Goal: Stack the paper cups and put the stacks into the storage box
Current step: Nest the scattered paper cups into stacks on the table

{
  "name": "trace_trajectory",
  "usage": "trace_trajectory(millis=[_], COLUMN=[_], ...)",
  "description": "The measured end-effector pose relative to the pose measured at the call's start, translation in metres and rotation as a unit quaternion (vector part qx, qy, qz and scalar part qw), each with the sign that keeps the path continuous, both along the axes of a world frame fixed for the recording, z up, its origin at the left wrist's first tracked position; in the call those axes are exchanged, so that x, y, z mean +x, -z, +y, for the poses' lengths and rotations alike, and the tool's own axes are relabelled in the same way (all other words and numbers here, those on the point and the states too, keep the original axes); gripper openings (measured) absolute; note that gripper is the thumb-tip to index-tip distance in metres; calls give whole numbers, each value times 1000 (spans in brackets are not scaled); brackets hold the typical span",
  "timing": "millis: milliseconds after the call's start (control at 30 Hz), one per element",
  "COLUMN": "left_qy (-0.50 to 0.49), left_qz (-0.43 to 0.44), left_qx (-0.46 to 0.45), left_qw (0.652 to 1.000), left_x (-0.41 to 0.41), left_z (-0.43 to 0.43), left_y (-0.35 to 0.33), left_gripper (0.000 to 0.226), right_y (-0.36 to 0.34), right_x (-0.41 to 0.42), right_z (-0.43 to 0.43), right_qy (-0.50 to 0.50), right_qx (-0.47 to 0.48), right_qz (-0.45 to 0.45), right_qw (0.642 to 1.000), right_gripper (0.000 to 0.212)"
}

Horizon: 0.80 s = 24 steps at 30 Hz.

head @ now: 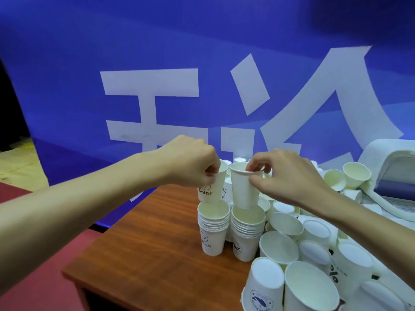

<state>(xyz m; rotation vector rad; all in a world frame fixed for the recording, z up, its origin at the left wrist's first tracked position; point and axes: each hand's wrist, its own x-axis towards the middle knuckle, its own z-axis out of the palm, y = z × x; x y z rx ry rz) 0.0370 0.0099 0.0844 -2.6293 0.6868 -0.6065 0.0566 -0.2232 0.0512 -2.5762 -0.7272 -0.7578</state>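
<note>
Two hands [190, 163] [289, 179], one cup each, over two stacks on the table [146, 243].

The left hand has its fingers curled round the upper wall of the Bear cup [212, 189], which is upright with its base just above the left stack [213, 230]. The right hand pinches the rim of the plain cup [243, 189] between thumb and fingers, upright and just above the right stack [247, 234]. Whether either cup touches its stack cannot be told. Both stacks stand mouth-up, side by side. Loose cups [314, 241] lie heaped to their right. A white box [381, 153] sits behind the heap, partly in view. A blue banner [67, 86] hangs behind.
</note>
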Motion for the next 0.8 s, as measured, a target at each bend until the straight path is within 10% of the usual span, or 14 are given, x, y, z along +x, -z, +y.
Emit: trace_trajectory(millis=[800], left_qy=[-10], left_qz=[194], left_qx=[-7], left_qw=[981], left_x=[-3], left_z=[-10], left_y=[43], left_gripper=[16], right_y=[50], right_x=[-8], right_z=[-5], right_qy=[-22], right_qx=[-97], right_qz=[73], right_qw=[992], right_gripper=[16])
